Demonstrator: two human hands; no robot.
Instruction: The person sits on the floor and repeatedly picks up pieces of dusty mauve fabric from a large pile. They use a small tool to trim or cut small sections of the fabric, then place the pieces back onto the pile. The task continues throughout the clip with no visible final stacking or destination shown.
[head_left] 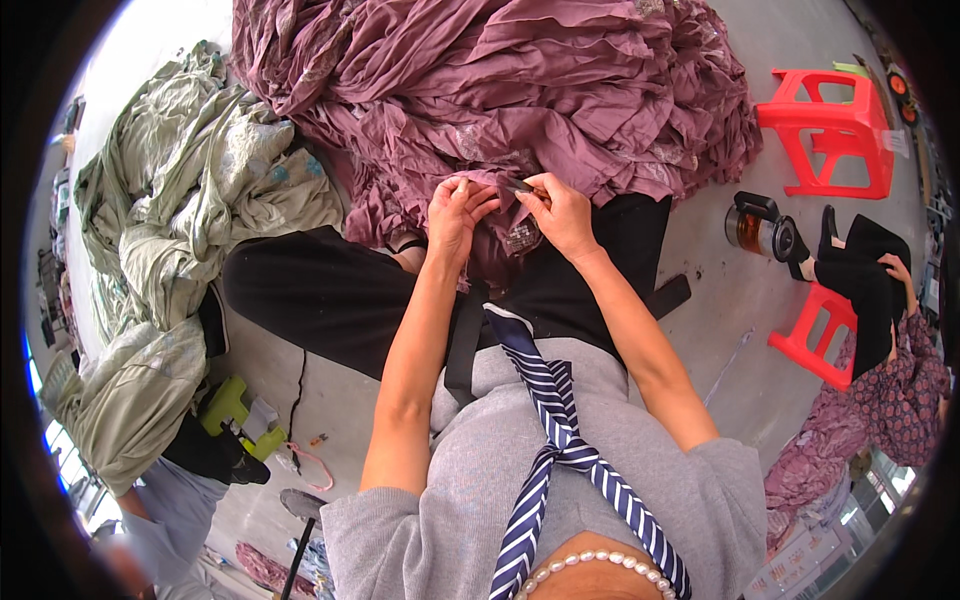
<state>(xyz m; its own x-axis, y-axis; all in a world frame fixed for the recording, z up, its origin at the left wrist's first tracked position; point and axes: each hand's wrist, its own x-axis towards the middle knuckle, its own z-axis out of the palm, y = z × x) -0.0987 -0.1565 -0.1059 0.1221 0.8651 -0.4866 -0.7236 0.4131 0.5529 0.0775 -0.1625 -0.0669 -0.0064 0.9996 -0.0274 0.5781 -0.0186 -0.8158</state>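
Observation:
A large heap of mauve fabric [500,90] with pale lace-like patches lies in front of me and spills between my knees. At its near edge my left hand [457,215] pinches a piece of the cloth, thumb and fingers together. Just to the right, my right hand [562,218] is closed on a small dark tool [519,186], perhaps thread snips, its tip pointing left toward the pinched cloth. Most of the tool is hidden by my fingers, so its kind is unclear. Part of the fabric hangs below and between the two hands.
Pale green fabric [170,190] is piled at the left, beside a person there. At the right stand a red plastic stool [830,125], a glass teapot [757,228] with dark liquid, and another seated person. A dark phone-like object [669,296] lies by my right thigh.

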